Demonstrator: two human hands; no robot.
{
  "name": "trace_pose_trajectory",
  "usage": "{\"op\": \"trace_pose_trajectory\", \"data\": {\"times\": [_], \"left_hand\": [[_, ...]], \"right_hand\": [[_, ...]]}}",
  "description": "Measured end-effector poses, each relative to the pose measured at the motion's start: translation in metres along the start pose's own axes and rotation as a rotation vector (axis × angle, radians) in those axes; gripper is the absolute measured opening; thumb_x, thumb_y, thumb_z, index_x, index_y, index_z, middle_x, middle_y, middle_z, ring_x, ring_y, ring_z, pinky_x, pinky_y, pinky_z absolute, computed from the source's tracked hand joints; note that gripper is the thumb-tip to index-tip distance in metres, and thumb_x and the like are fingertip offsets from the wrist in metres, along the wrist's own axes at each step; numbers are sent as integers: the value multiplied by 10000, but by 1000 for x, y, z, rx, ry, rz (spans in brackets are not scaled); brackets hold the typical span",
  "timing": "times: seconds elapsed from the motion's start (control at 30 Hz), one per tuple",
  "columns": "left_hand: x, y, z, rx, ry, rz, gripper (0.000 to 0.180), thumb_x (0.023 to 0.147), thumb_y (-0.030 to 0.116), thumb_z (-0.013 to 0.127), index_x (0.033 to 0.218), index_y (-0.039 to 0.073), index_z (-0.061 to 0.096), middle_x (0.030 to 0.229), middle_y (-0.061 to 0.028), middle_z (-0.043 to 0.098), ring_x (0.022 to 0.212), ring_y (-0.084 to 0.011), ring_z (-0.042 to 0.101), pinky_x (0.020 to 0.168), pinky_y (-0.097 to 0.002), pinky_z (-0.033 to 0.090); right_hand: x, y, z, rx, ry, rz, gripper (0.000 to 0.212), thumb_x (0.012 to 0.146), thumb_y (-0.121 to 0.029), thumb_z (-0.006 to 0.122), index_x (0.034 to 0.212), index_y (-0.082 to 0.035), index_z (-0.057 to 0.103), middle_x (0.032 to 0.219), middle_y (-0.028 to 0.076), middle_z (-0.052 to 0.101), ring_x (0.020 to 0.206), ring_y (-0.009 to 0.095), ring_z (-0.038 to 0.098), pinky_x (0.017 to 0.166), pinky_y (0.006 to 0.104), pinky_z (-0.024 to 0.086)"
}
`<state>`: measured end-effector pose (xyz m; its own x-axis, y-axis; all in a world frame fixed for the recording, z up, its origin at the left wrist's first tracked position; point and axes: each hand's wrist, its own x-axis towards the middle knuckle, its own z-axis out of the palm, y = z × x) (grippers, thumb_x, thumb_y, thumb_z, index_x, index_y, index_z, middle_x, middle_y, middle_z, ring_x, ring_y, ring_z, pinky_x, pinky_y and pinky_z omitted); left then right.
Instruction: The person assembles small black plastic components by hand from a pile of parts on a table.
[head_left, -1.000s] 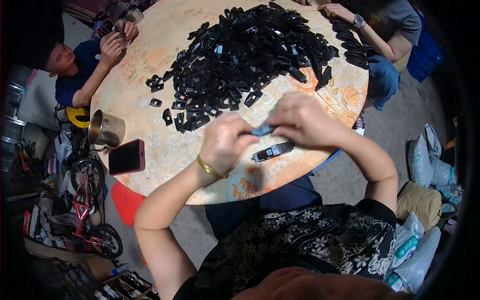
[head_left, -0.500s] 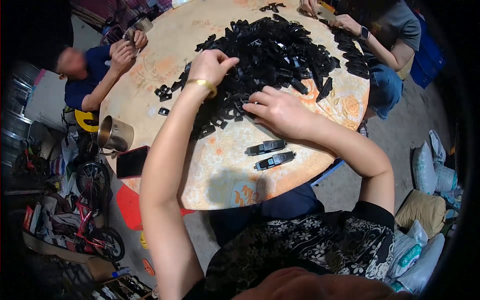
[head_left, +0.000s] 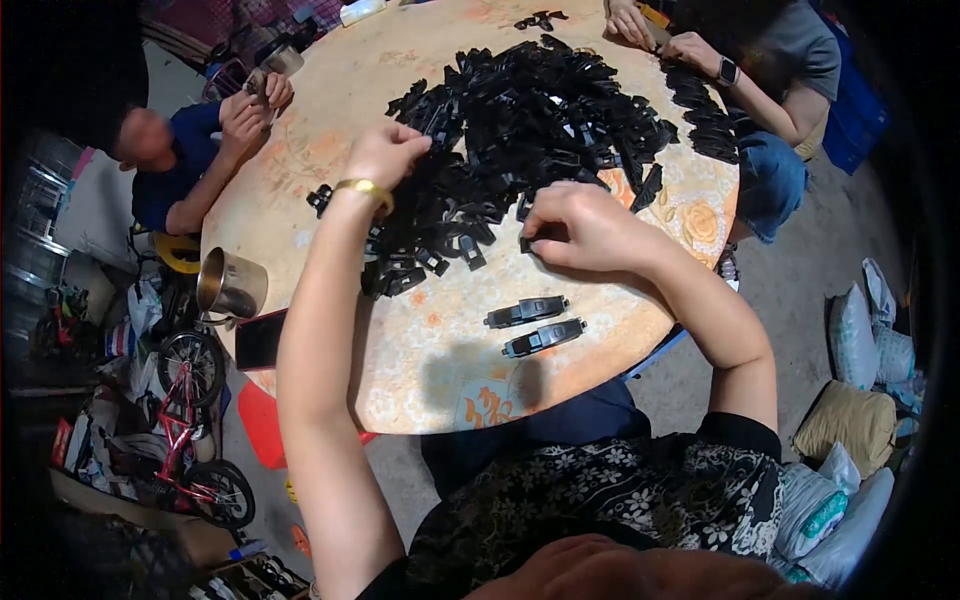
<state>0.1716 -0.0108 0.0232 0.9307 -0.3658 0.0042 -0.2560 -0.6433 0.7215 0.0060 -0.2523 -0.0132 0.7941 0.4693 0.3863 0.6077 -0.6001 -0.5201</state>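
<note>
A large heap of black plastic parts covers the middle of the round table. At the heap's left edge is my left hand, its thumb and fingers pinched together; what is between the tips cannot be made out. My right hand curls at the heap's near right edge, closed on a small black plastic part mostly hidden by the fingers. Nearer to me, two long black pieces lie side by side, a farther black piece and a nearer black piece.
A metal cup and a dark phone sit at the table's left edge. One person works at the left, another at the far right beside a row of black parts. Filled sacks lie on the floor at right.
My left hand has shifted left and slightly nearer. My right hand has moved right and nearer, curling round a small black part. Some loose parts at the heap's near edge lie closer to me.
</note>
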Motion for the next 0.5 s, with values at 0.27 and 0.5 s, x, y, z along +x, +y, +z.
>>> {"op": "trace_pose_trajectory", "data": {"times": [0.27, 0.5], "left_hand": [[-136, 6, 9, -1109, -383, -129, 426, 879, 4, 613, 1261, 55, 432, 1023, -123, 659, 883, -148, 650, 730, -275, 574], [-165, 8, 52, -1085, -225, -32, 553, 801, -116, 627, 1273, 56, 395, 1037, -89, 579, 921, -174, 625, 819, -317, 557]], "right_hand": [[-2, -16, -7, 68, -67, 36, 295, 752, -115, 718, 1012, 11, 655, 904, 139, 646, 869, 308, 623, 756, 368, 494], [2, -26, 7, 341, 34, -80, 310, 771, -84, 713, 1054, 27, 655, 901, 141, 650, 844, 267, 631, 735, 350, 496]]}}
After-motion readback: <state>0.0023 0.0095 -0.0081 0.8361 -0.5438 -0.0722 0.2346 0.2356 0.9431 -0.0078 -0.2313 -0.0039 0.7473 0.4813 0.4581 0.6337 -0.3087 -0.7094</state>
